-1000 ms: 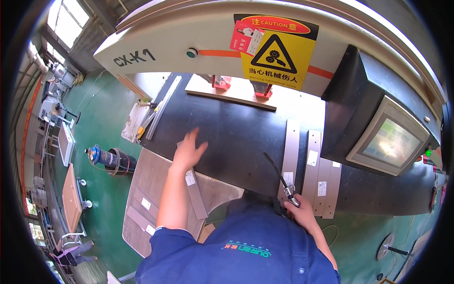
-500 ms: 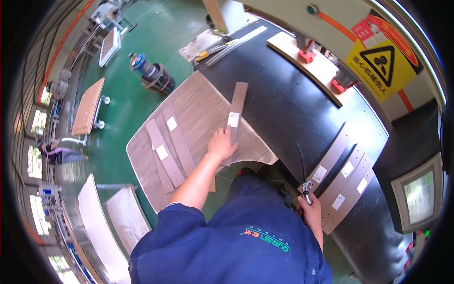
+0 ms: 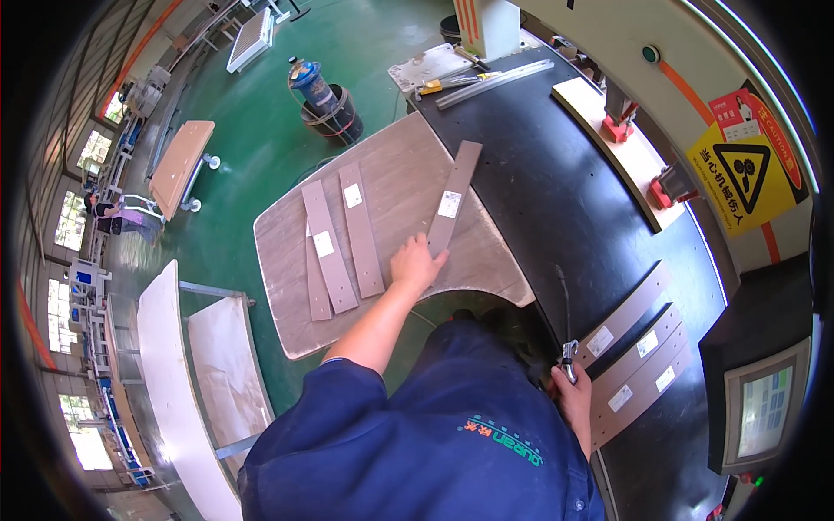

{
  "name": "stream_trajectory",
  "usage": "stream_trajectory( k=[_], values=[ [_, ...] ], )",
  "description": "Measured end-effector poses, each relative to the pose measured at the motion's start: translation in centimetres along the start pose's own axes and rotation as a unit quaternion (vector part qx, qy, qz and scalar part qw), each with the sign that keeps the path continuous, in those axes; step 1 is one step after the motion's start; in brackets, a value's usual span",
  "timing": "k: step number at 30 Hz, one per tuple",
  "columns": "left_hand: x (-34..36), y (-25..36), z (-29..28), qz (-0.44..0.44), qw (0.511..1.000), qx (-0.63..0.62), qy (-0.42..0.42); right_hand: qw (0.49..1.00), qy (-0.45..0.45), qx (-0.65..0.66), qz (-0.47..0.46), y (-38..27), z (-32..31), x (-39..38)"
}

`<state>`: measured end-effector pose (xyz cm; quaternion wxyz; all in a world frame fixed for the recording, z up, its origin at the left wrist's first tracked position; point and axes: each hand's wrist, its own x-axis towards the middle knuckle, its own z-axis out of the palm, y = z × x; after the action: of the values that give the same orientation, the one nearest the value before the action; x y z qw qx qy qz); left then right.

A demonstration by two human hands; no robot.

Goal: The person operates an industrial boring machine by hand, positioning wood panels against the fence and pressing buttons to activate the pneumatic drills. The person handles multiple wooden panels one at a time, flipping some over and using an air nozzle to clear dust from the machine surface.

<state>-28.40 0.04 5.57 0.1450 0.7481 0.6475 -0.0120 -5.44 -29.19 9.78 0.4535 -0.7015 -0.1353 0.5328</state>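
While the right hand (image 3: 573, 395) grips a small metal tool (image 3: 566, 358) low beside the body, the open left hand (image 3: 415, 267) lies flat, gripping nothing, on the near end of the long brown labelled wooden strip (image 3: 453, 198), which runs away up-right.

Right hand's (image 3: 573, 401) palm side behind blue sleeve (image 3: 486, 451)

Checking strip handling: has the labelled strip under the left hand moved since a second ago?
Yes. The strip came off the black machine table onto the curved board, left hand on it.

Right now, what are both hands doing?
Left hand: open, fingers resting on the brown strip.
Right hand: closed around a small metal tool.
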Motion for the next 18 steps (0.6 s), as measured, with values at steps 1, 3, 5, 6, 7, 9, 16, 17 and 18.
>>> stream_trajectory(
  k=[1, 3, 5, 6, 7, 9, 16, 17, 18],
  values=[
    [0.1, 0.4, -0.4, -0.025, 1.0, -0.004, -0.014, 1.0, 0.002, 0.003, -0.004, 0.0, -0.1, 0.0],
    [0.3, 0.5, -0.6, -0.049, 0.998, -0.01, -0.027, 1.0, 0.004, 0.005, -0.011, -0.3, -0.3, 0.0],
    [0.6, 0.1, -0.4, -0.084, 0.996, -0.029, -0.027, 1.0, 0.018, 0.005, -0.007, -0.5, -0.4, -0.1],
    [0.7, -0.1, -0.6, -0.083, 0.996, -0.03, -0.026, 1.0, 0.019, 0.005, -0.008, -0.5, -0.4, 0.0],
    [0.7, -0.3, -1.0, -0.092, 0.994, -0.031, -0.041, 1.0, 0.021, 0.002, -0.01, -0.3, -0.5, 0.0],
    [0.8, -0.9, -1.4, -0.099, 0.993, -0.031, -0.056, 1.0, 0.024, 0.0, -0.011, -0.2, -0.6, 0.2],
    [2.0, -5.9, -2.0, -0.149, 0.987, -0.015, 0.063, 0.999, 0.023, 0.014, -0.018, -0.2, -0.8, 0.3],
    [2.3, -6.5, -2.4, -0.162, 0.981, 0.036, 0.102, 0.999, 0.027, 0.013, -0.017, -0.1, -0.9, 0.3],
    [2.6, -7.1, -2.6, -0.162, 0.981, 0.036, 0.102, 0.999, 0.026, 0.013, -0.017, -0.2, -0.9, 0.4]
  ],
)
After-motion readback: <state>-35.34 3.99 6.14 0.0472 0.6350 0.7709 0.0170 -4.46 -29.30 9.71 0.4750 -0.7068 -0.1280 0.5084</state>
